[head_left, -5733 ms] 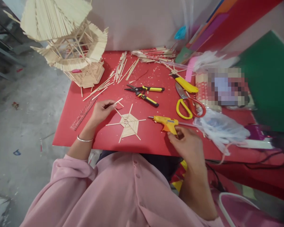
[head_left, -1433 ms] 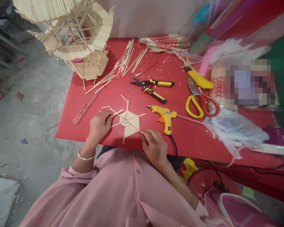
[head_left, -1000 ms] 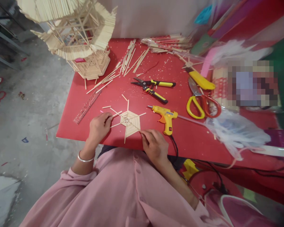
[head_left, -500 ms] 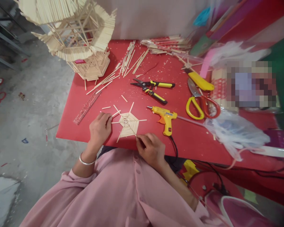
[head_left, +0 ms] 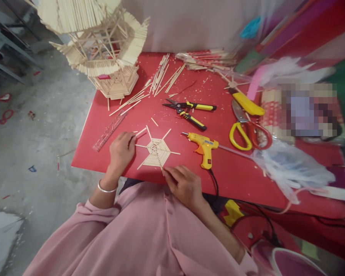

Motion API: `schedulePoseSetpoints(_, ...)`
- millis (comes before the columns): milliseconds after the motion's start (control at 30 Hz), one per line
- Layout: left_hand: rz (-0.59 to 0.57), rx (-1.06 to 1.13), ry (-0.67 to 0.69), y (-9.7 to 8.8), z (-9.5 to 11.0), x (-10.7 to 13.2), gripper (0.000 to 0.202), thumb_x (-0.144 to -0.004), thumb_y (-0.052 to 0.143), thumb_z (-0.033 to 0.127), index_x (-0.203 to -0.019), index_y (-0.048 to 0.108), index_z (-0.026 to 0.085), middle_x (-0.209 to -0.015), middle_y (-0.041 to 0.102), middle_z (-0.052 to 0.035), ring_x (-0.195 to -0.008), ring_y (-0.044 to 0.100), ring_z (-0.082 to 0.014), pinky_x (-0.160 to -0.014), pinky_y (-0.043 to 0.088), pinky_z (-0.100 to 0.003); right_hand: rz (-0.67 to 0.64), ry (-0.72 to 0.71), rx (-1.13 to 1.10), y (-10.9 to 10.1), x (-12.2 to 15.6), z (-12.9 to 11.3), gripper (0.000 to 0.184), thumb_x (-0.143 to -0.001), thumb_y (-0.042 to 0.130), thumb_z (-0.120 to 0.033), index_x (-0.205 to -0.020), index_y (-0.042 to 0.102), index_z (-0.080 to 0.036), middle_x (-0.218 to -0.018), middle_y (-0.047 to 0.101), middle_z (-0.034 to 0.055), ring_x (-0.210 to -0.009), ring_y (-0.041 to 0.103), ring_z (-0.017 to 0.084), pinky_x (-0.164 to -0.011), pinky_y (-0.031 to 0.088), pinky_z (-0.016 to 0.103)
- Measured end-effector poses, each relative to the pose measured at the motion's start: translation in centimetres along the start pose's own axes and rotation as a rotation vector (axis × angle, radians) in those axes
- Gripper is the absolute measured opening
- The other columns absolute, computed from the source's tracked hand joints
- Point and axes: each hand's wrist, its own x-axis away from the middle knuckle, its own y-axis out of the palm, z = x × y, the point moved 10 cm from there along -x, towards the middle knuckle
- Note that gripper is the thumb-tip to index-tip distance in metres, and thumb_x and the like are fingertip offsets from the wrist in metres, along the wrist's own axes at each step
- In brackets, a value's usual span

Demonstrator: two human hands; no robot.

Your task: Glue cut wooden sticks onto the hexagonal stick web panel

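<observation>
A flat hexagon web of thin wooden sticks (head_left: 156, 152) lies near the front edge of the red table (head_left: 218, 180). My left hand (head_left: 121, 149) rests at its left side, fingers curled round a short stick whose end points toward the web. My right hand (head_left: 184, 184) sits at the web's lower right, thumb and fingers pinched on the tip of one spoke. A yellow glue gun (head_left: 203, 145) lies on the table just right of the web, its black cord running off the front edge.
A tall stick-built tower (head_left: 103, 50) stands at the table's back left corner. Loose sticks (head_left: 161, 74), a clear ruler (head_left: 109, 130), black-and-yellow snips (head_left: 188, 111), yellow-handled scissors (head_left: 244, 130), a yellow knife (head_left: 247, 104) and a crumpled plastic bag (head_left: 290, 168) lie around.
The right hand let go of the glue gun, which now lies on the table, and moved to the web. Over the last second the web has been turned clockwise on the table.
</observation>
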Motion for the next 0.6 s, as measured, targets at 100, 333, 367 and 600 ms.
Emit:
schedulePoseSetpoints(100, 0.032, -0.043, -0.014, -1.2, -1.1, -1.7, 0.022, -0.097, 0.051, 0.026, -0.095, 0.072, 0.021, -0.099, 0.073, -0.0087, -0.091, 0.067, -0.0230, -0.080, 0.049, -0.034, 0.095, 0.072, 0.055, -2.2, -0.4, 2.1, 0.015, -0.099, 0.061, -0.027, -0.096, 0.074, -0.021, -0.085, 0.077, 0.0027, -0.077, 0.067, 0.015, -0.076, 0.048, 0.027)
schedulePoseSetpoints(333, 0.019, -0.086, 0.002, -0.8, -1.5, -4.1, 0.021, -0.095, 0.051, 0.022, -0.094, 0.072, 0.021, -0.101, 0.072, -0.0100, -0.091, 0.066, -0.0240, -0.077, 0.048, -0.033, 0.194, 0.336, 0.344, -6.3, -0.1, 9.3, 0.025, -0.099, 0.055, -0.035, -0.106, 0.074, -0.021, -0.095, 0.077, 0.0090, -0.091, 0.069, 0.023, -0.082, 0.050, 0.035)
schedulePoseSetpoints(367, 0.013, -0.091, 0.003, -0.6, -1.5, -4.2, 0.021, -0.095, 0.051, 0.022, -0.093, 0.072, 0.021, -0.100, 0.073, -0.0099, -0.090, 0.067, -0.0240, -0.076, 0.048, -0.033, 0.190, 0.366, 0.362, -6.4, 0.0, 10.1, 0.027, -0.098, 0.055, -0.037, -0.108, 0.073, -0.021, -0.098, 0.077, 0.0097, -0.094, 0.068, 0.025, -0.083, 0.050, 0.036)
schedulePoseSetpoints(600, 0.003, -0.113, 0.045, 0.3, -1.8, -4.6, 0.019, -0.094, 0.055, 0.022, -0.089, 0.073, 0.021, -0.097, 0.074, -0.0099, -0.091, 0.067, -0.0256, -0.076, 0.047, -0.034, 0.013, 0.591, 0.294, -5.0, 0.3, 13.0, 0.041, -0.084, 0.062, -0.042, -0.121, 0.065, -0.024, -0.107, 0.073, 0.0094, -0.095, 0.067, 0.028, -0.072, 0.046, 0.036)
